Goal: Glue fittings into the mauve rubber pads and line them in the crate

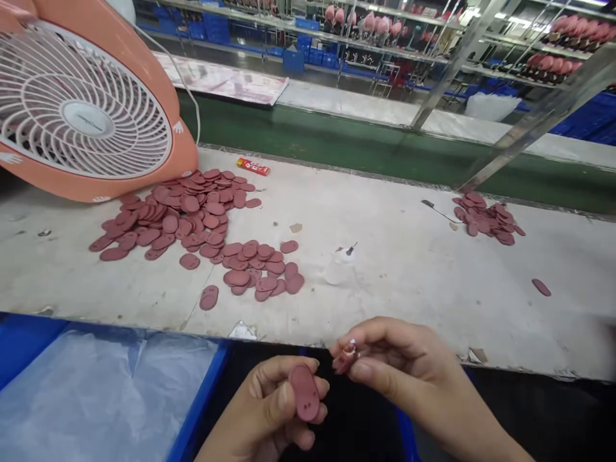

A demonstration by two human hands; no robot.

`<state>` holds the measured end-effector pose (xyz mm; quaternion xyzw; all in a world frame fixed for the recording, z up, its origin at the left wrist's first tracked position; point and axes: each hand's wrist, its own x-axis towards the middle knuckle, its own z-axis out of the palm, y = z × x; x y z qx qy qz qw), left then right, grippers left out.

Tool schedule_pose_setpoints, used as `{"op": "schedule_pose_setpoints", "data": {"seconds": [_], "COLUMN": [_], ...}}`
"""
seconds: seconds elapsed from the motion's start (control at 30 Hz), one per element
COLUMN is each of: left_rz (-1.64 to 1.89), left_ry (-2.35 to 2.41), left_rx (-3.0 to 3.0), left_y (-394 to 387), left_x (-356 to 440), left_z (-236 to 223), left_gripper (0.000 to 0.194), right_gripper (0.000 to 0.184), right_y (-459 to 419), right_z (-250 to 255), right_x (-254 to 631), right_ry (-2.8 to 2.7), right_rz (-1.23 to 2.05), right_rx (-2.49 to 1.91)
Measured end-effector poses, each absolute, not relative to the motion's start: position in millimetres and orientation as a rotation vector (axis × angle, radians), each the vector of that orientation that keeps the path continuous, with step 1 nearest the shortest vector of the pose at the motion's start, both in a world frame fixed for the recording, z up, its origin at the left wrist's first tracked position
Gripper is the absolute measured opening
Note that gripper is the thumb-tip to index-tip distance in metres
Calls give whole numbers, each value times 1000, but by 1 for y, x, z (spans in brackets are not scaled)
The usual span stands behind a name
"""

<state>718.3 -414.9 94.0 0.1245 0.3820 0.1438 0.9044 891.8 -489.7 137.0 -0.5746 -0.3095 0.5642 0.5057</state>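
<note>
My left hand is closed round a flat dusky-red oval piece, thumb on its face. Small dark holes show near the lower end of that piece. Just to the right, my right hand pinches a small crumpled reddish bit with a whitish tip; its kind is not clear. Both hands are in front of the table's near edge, a short gap between them. Beyond them lies a cluster of similar oval pieces, which runs into a larger heap at the left.
An orange fan stands at the back left of the white table. A third, smaller heap of ovals lies at the right, with a single oval nearer. A red-yellow packet rests by the back edge. Below left is a plastic-lined blue bin.
</note>
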Motion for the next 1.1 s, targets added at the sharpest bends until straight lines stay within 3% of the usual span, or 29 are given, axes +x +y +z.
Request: {"op": "schedule_pose_setpoints", "data": {"seconds": [0.3, 0.6, 1.1], "left_rz": [275, 261, 255], "left_ry": [664, 629, 673], "left_rx": [261, 238, 233], "left_y": [-415, -415, -414], "left_x": [717, 717, 716], "left_z": [88, 81, 80], "left_gripper": [33, 30, 33], "right_gripper": [19, 28, 21], "right_y": [-482, -477, -471], "right_z": [142, 148, 153], "right_x": [885, 886, 888], "right_ry": [-1194, -1321, -1556], "right_rz": [1142, 1149, 1078], "right_rx": [-1572, -1580, -1571]}}
